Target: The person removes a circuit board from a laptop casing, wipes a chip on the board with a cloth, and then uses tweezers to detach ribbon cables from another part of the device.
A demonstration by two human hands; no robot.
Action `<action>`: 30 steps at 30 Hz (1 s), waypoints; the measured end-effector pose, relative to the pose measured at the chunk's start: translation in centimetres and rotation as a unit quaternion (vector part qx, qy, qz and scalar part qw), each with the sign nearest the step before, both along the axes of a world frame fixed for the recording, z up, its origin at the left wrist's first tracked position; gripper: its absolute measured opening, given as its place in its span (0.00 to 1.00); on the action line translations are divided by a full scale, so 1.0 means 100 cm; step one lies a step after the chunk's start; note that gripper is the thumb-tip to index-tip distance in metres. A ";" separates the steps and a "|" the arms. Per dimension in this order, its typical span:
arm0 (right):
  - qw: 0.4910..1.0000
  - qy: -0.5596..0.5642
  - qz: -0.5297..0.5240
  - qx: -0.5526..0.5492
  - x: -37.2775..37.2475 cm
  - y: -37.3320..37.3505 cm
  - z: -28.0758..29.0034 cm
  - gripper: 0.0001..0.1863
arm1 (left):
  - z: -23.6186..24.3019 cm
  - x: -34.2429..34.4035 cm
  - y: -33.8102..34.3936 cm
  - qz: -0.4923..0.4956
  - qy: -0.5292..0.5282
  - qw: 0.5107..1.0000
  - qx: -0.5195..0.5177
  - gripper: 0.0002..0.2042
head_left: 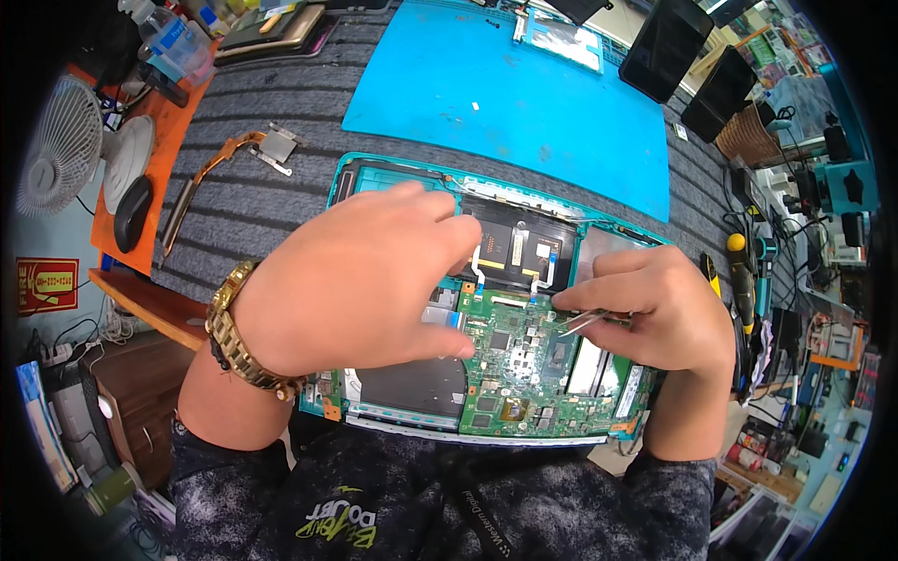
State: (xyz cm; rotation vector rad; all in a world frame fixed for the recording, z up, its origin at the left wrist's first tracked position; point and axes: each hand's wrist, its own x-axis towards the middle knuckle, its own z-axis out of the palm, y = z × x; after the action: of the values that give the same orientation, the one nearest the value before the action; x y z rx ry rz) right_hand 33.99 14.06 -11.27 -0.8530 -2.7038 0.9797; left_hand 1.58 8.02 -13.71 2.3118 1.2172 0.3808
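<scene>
An opened laptop base [374,178] with a teal frame lies in front of me, its green circuit board [524,374] exposed. My left hand [360,280], with a gold watch on the wrist, rests over the left part of the board, fingertips near a white ribbon cable [477,271]. My right hand [655,313] pinches metal tweezers [580,323], whose tips point left onto the board near a connector. The black touchpad area [519,245] lies just beyond both hands.
A blue work mat [505,93] lies behind the laptop on grey striped cloth. A copper heat pipe with a metal plate [234,154] sits at the left. Dark tablets [666,47], a wicker basket [745,138], a small fan [56,145] and screwdrivers [739,271] ring the bench.
</scene>
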 end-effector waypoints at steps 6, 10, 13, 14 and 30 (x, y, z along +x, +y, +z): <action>0.999 -0.027 0.004 0.019 -0.001 -0.002 0.000 0.17 | 0.001 0.004 0.003 0.026 0.029 0.999 0.010 0.24; 0.999 -0.032 0.003 0.028 0.000 -0.003 0.001 0.16 | 0.001 0.005 0.003 0.032 0.026 0.999 0.012 0.24; 0.999 -0.034 0.002 0.026 0.000 -0.003 0.000 0.16 | 0.000 0.005 0.003 0.030 0.014 0.999 0.016 0.24; 0.999 -0.033 0.001 0.027 0.000 -0.003 0.000 0.16 | 0.000 0.005 0.003 0.030 0.014 0.999 0.017 0.24; 1.000 -0.016 0.009 0.020 0.001 -0.003 -0.003 0.24 | 0.000 0.006 0.002 0.029 0.014 0.999 0.023 0.24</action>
State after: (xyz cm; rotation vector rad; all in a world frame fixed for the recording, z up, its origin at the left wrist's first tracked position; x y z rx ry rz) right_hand 34.11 13.76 -11.60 -0.8456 -2.7517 0.9200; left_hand 2.13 8.23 -13.73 2.3310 1.3053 0.4017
